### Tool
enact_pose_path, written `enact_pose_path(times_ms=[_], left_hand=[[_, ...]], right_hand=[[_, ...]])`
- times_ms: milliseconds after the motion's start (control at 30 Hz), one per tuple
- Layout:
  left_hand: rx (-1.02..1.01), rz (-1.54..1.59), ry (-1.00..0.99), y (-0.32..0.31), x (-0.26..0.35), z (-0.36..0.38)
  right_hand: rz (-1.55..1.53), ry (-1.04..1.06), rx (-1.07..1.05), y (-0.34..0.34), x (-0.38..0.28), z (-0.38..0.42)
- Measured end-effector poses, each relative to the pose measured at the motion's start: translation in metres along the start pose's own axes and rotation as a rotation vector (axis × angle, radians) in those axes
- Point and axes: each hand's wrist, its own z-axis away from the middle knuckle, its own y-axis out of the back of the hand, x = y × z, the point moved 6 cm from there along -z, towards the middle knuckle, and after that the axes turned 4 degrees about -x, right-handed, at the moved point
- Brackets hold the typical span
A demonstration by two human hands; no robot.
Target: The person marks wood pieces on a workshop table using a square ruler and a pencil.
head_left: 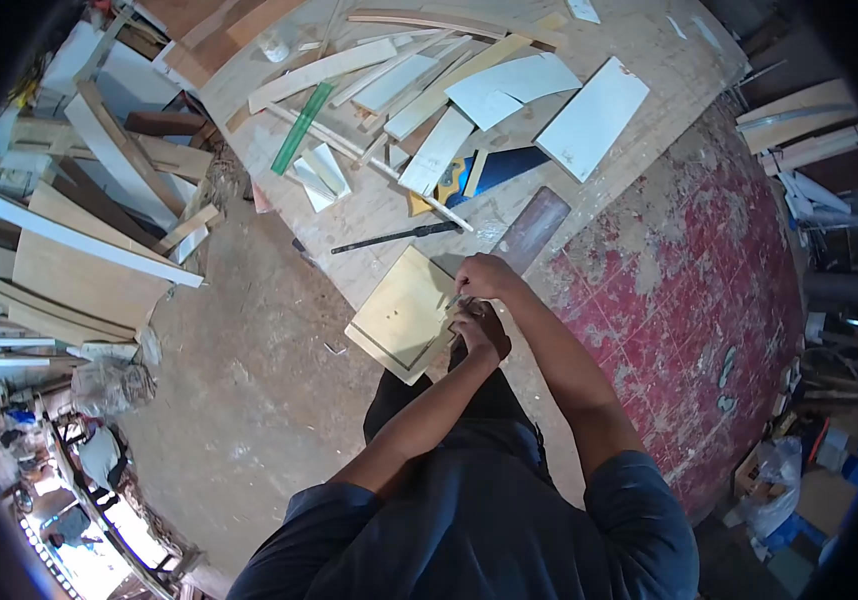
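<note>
A pale square wooden board (399, 312), with a dark line along its lower edge and a few small dark spots, sits tilted at the front edge of the workbench, over my lap. My left hand (479, 330) is closed on its right-hand edge. Just above it, my right hand (483, 277) is closed in a pinch at the same edge, fingertips close to the left-hand fingers. A thin, short piece shows at the right fingertips, too small to name. Beyond the board lie a dark, slim rasp-like tool (394, 238) and a flat greyish-purple block (532, 228).
The workbench (599, 205) carries a handsaw (509, 170) with a yellow handle, a green strip (301, 130), a white panel (592, 118) and several wood offcuts. Curved boards (79, 250) are stacked at left. A red, worn surface (689, 330) lies right. People (99, 460) appear at lower left.
</note>
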Motion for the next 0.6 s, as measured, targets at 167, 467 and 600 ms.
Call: enact_pose_path(times_ms=[167,467,600], left_hand=[[0.023,0.122,-0.046,-0.026,0.006,-0.018],[-0.034,0.052,-0.056,-0.007,0.004,0.0],[-0.055,0.086,-0.044,0.003,0.003,0.006]], right_hand=[[0.146,0.0,-0.056,-0.012,-0.023,-0.018],[0.2,0.097,-0.118,-0.037,-0.023,-0.026],[0.199,0.115,-0.088,-0.041,-0.022,-0.032]])
